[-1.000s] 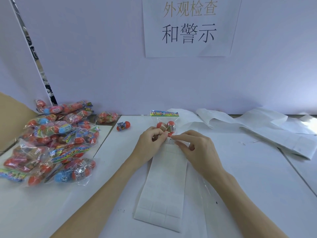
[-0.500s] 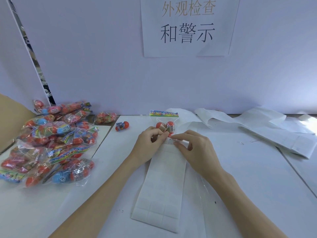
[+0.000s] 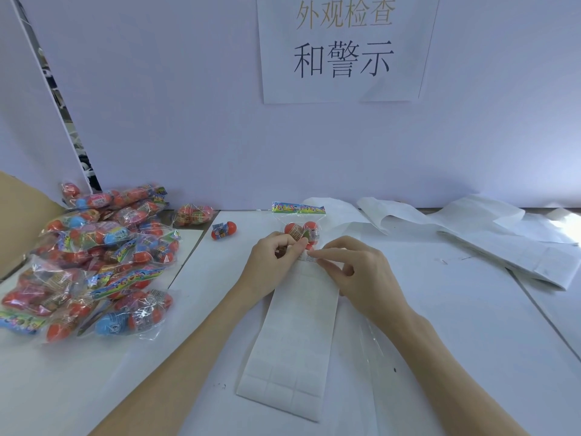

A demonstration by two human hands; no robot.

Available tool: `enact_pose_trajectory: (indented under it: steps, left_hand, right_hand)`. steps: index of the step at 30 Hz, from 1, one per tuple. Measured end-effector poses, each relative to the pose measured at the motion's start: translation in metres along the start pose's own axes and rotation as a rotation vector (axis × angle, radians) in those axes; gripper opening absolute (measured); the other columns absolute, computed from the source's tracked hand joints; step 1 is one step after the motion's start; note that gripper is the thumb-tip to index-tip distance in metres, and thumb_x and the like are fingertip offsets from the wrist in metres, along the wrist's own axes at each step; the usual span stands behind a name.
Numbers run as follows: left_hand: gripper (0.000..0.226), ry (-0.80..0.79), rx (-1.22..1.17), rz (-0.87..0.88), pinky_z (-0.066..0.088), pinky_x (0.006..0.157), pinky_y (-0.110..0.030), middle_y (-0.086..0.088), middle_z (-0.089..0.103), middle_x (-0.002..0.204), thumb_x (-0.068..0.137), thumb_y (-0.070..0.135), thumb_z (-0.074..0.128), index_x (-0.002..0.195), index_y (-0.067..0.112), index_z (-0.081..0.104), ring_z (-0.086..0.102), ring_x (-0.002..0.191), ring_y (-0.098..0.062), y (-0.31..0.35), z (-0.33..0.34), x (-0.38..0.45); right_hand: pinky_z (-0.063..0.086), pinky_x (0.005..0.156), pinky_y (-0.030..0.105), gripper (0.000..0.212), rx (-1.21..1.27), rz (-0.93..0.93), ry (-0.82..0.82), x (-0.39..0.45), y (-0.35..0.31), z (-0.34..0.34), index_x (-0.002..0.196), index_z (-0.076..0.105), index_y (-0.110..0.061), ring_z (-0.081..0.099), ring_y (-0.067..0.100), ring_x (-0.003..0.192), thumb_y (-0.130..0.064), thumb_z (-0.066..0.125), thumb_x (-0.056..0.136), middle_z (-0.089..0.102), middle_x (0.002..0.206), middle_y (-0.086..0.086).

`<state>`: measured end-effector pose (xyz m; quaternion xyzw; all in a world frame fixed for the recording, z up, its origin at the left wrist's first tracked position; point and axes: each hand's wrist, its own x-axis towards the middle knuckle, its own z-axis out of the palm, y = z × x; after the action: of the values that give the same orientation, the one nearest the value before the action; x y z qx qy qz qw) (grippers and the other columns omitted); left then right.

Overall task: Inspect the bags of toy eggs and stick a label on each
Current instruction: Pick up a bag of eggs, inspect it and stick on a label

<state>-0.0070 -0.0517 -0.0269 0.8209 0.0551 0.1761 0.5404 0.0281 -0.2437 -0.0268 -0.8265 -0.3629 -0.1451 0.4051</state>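
A clear bag of red toy eggs (image 3: pixel 301 229) with a colourful header card lies flat at the table's middle. My left hand (image 3: pixel 273 259) pinches its lower end. My right hand (image 3: pixel 355 272) presses a small white label (image 3: pixel 307 257) with thumb and forefinger against the bag's lower part. Under both hands lies a long white label sheet (image 3: pixel 292 338), running toward me. A big pile of bagged eggs (image 3: pixel 91 262), red and blue, covers the left side.
A loose red egg (image 3: pixel 224 230) lies between the pile and the held bag. Another bag (image 3: pixel 194 214) rests by the back wall. Used white backing sheets (image 3: pixel 490 234) sprawl at the right. A cardboard box edge (image 3: pixel 19 221) stands at far left.
My hands stay almost still on the bag; the right fingers shift slightly on the label. The view has drifted a little.
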Motion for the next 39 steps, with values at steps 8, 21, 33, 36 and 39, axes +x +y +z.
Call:
enact_pose_trajectory:
  steps: [8,21,33,36,39]
  left_hand:
    - [0.032,-0.014,-0.002,-0.011,0.037,0.067,-0.017,-0.001,0.055,0.084,0.101,0.030,0.068,0.069,0.031,0.067,0.046,0.065,-0.004,0.001,-0.003,0.000]
    - [0.030,0.006,-0.045,-0.044,0.037,0.071,-0.023,0.001,0.055,0.081,0.102,0.030,0.067,0.073,0.023,0.071,0.046,0.068,-0.008,0.002,-0.003,-0.001]
    - [0.018,0.193,-0.189,0.024,0.045,0.092,-0.029,0.009,0.068,0.085,0.097,0.025,0.074,0.081,0.018,0.069,0.059,0.091,-0.016,0.002,-0.009,-0.002]
    - [0.040,0.189,-0.196,0.075,0.036,0.071,-0.012,0.014,0.042,0.070,0.094,0.019,0.077,0.071,0.018,0.044,0.041,0.071,-0.007,0.008,-0.008,-0.004]
    - [0.038,0.213,-0.233,0.165,0.037,0.069,-0.011,0.016,0.041,0.071,0.094,0.015,0.076,0.073,0.025,0.045,0.040,0.069,-0.006,0.018,-0.007,-0.005]
  right_hand:
    - [0.042,0.054,0.031,0.013,-0.068,-0.043,0.138,0.001,-0.012,-0.001,0.105,0.076,-0.022,0.041,0.003,0.047,-0.013,0.072,0.097,0.064,0.110,-0.007]
    - [0.042,0.060,0.025,0.008,0.026,0.023,0.048,0.000,-0.013,0.001,0.098,0.069,-0.022,0.050,0.011,0.051,-0.013,0.068,0.099,0.062,0.107,-0.015]
    - [0.048,0.056,0.018,0.020,0.343,0.305,0.196,0.003,-0.015,-0.006,0.102,0.061,-0.031,0.066,0.015,0.047,-0.012,0.066,0.100,0.068,0.101,-0.024]
    - [0.047,0.052,0.017,0.022,0.388,0.330,0.208,0.004,-0.018,-0.006,0.104,0.064,-0.032,0.065,0.016,0.048,-0.011,0.060,0.102,0.066,0.097,-0.024]
    - [0.040,0.051,0.011,0.027,0.498,0.351,0.233,0.006,-0.020,-0.009,0.107,0.071,-0.034,0.066,0.019,0.048,-0.010,0.060,0.102,0.070,0.095,-0.019]
